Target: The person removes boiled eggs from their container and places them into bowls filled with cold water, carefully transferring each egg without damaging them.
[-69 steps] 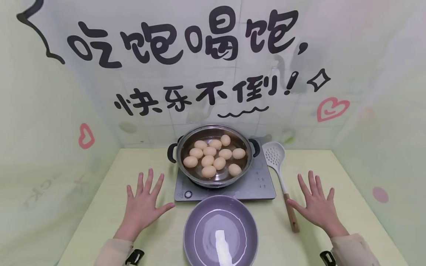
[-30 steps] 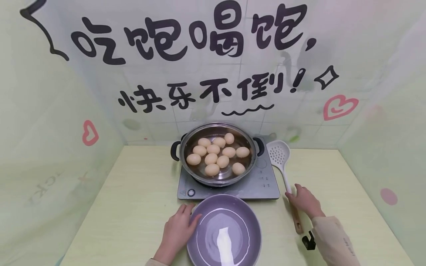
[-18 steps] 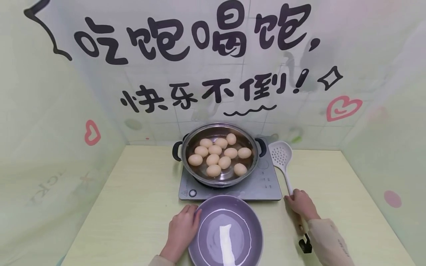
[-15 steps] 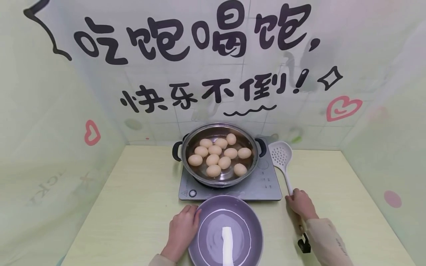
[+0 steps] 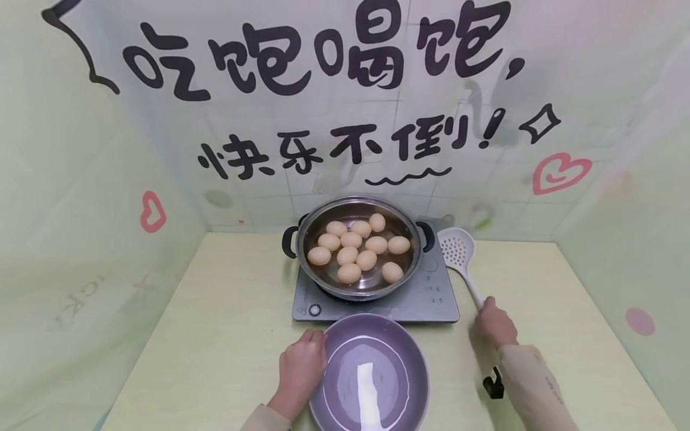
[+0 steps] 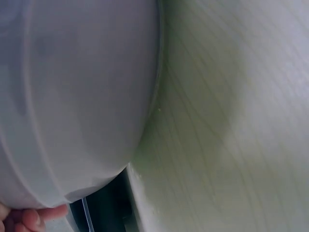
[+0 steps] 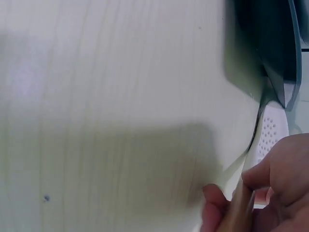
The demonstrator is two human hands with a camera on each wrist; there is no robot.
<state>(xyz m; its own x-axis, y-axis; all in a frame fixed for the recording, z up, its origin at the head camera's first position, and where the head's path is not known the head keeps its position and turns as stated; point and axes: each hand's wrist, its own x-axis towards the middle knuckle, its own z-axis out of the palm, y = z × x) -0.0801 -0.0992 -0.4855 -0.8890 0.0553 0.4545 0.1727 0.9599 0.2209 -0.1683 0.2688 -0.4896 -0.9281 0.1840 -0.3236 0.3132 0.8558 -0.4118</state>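
My left hand point(image 5: 303, 364) grips the left rim of a purple bowl point(image 5: 415, 359) that stands at the front of the table. Its curled fingers point(image 6: 31, 220) show at the bowl's edge in the left wrist view. The right hand point(image 5: 497, 323) holds a white slotted skimmer point(image 5: 457, 246) by its wooden handle point(image 7: 236, 212), thumb and fingers wrapped round it. The skimmer's perforated head lies just right of the cooker. Behind the bowl a steel pot point(image 5: 360, 293) with black handles contains several brown eggs point(image 5: 349, 273) in shallow liquid.
The pot stands on a grey induction cooker point(image 5: 431, 308), close to the bowl's far rim. A pale wooden table point(image 5: 226, 299) carries everything. Printed curtains point(image 5: 345, 108) hang behind and at both sides.
Both hands were spread wide above the table at first. My left hand came to the bowl's rim, my right to the skimmer's handle, whose grip end has since swung slightly right.
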